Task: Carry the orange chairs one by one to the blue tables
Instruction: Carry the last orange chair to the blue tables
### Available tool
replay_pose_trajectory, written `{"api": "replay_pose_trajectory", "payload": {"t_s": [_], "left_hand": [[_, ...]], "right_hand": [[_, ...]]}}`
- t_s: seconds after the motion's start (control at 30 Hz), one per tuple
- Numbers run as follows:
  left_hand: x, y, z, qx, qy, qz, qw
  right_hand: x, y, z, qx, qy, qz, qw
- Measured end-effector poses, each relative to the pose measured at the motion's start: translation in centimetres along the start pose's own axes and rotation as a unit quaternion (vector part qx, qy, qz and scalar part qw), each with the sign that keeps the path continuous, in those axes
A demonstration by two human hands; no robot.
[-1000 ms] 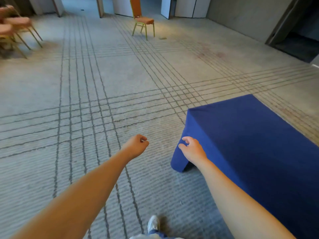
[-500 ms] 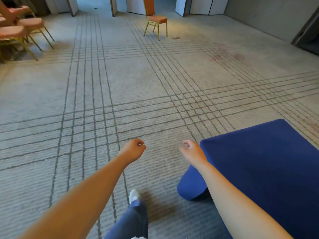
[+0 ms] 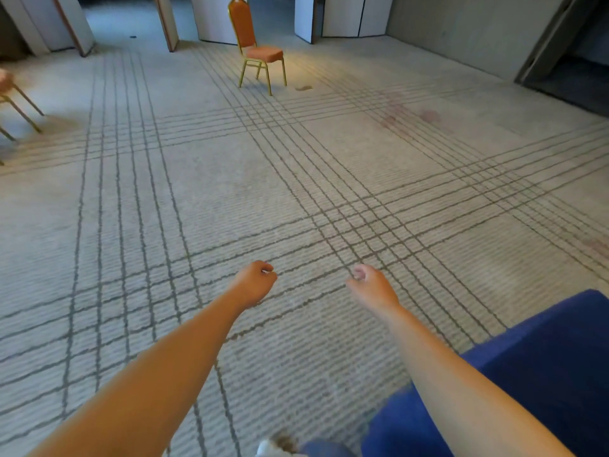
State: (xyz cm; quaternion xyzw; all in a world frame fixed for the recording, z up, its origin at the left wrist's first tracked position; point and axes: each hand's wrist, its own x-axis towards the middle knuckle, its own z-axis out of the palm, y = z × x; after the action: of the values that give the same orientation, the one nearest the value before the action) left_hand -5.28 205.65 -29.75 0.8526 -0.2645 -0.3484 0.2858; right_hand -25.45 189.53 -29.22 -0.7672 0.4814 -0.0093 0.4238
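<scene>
Chair [image 3: 260, 54] is the thing to fetch next, I think, since your hands carry nothing and it is not yet at the table. The biggest thing is the carpet [image 3: 164, 225], with dark lines crossing it. Next is the blue table [image 3: 543, 374], low on your right, close by your right arm. I count one table.

The chair stands far ahead across the carpet, well apart from the table, near the white panels [image 3: 214, 18]. It stands upright, with its tall back on the left and its seat pointing right. It lines up with your left hand [image 3: 253, 285], so that hand is a bit nearer than your right hand [image 3: 372, 286].

I count one whole chair, plus the legs of a second chair [image 3: 19, 107] at the left edge. Both hands reach out in front, fingers loosely curled, holding nothing.
</scene>
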Motion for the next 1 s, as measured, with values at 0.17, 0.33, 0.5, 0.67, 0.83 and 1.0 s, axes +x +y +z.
{"api": "replay_pose_trajectory", "payload": {"t_s": [0.17, 0.33, 0.5, 0.67, 0.83, 1.0], "left_hand": [[7.6, 2.1, -3.7, 0.013, -0.018, 0.003, 1.0], [17.2, 5.0, -7.7, 0.022, 0.004, 0.002, 1.0], [28.3, 9.0, -11.9, 0.016, 0.034, -0.015, 0.999], [39.9, 14.5, -15.3, 0.0, 0.051, -0.031, 0.998], [49.3, 17.5, -17.4, 0.015, 0.053, -0.05, 0.997], [59.8, 20.2, -19.7, -0.004, 0.049, -0.073, 0.996]], "right_hand": [[7.8, -3.8, -0.4, 0.015, -0.015, 0.027, 0.999], [18.3, -7.5, -1.6, 0.003, -0.021, 0.015, 1.0], [30.6, -13.3, -4.1, 0.022, -0.045, -0.01, 0.999], [43.9, -18.9, -7.9, 0.012, -0.033, -0.034, 0.999], [54.1, -22.4, -9.8, -0.022, -0.04, -0.042, 0.998], [63.9, -25.8, -11.3, -0.015, -0.061, -0.028, 0.998]]}}
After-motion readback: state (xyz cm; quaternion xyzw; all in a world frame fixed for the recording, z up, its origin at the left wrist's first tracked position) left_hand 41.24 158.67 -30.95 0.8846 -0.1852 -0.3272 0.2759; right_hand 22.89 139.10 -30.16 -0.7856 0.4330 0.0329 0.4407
